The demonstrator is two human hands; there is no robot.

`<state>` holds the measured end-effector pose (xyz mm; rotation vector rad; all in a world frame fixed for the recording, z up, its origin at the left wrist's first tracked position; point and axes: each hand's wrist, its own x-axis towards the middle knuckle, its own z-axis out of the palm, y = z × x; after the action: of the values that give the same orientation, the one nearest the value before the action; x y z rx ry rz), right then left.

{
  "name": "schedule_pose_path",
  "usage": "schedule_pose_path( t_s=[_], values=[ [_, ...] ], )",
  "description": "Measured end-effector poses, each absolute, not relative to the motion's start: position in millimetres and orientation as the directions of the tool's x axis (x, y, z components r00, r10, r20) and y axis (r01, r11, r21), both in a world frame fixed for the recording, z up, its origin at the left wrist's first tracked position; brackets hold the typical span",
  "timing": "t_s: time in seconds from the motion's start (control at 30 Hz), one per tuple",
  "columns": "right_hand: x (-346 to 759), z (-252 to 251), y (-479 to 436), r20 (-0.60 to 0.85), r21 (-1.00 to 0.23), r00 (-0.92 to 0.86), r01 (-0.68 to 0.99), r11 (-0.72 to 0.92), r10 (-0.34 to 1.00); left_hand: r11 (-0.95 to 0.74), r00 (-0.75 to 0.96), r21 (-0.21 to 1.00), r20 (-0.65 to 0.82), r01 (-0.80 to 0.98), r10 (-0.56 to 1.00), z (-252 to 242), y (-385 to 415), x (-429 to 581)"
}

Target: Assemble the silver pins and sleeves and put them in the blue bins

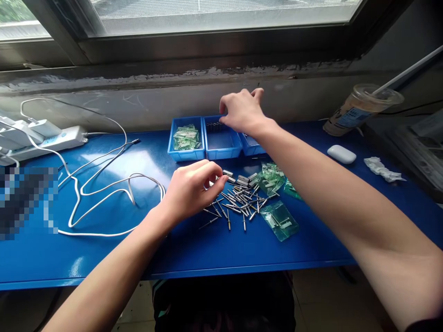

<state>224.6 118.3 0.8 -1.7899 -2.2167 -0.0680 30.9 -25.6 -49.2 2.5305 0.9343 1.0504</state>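
Note:
My left hand (194,189) is curled above the table, thumb and forefinger drawn close, beside several metal hex standoffs (243,180). A glint of pale metal shows inside its fingers, too hidden to name. My right hand (244,110) reaches over the back of the middle blue bin (224,152), fingers bent down and thumb near the forefinger; what they pinch is hidden. Inside that bin, a row of dark metal pieces (213,126) stands along the back wall. Loose pop rivets (238,199) lie in a heap right of my left hand.
Small green-tinted bags fill the left blue bin (173,150); a right blue bin (254,148) is partly covered by my arm. Another bag (279,221) lies near the rivets. White cables (104,234), a power strip (58,144), an earbud case (342,154), crumpled tissue (382,169) and a drink cup (356,110) surround the area.

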Motion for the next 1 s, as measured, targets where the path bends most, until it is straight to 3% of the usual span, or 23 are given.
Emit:
schedule_pose_path(
  t_s=[0.1,0.2,0.37,0.5,0.7,1.0],
  values=[
    [229.6,17.3,83.8,0.384,-0.204,-0.258,0.912,0.355,0.886,-0.755,0.54,0.448,0.528,0.479,0.656,-49.2,-26.6,31.1],
    [237.0,19.8,37.2,0.382,-0.25,-0.357,0.848,0.467,0.852,-0.722,0.52,0.442,0.502,0.533,0.691,-49.1,-26.8,31.0],
    [258.7,-5.0,-20.6,0.227,-0.354,-0.623,0.663,0.659,0.749,-0.597,0.451,0.419,0.401,0.684,0.798,-48.7,-22.8,28.8],
    [261.5,-18.4,-37.3,0.024,-0.408,-0.76,0.586,0.7,0.65,-0.551,0.428,0.414,0.356,0.724,0.831,-49.2,-20.6,28.0],
    [244.8,-27.6,-43.7,-0.038,-0.37,-0.809,0.557,0.744,0.587,-0.562,0.423,0.463,0.375,0.686,0.825,-45.1,-24.6,31.0],
    [237.8,-34.4,-46.2,-0.01,-0.295,-0.814,0.557,0.776,0.58,-0.579,0.426,0.48,0.395,0.659,0.814,-45.0,-27.0,33.2]
  ],
)
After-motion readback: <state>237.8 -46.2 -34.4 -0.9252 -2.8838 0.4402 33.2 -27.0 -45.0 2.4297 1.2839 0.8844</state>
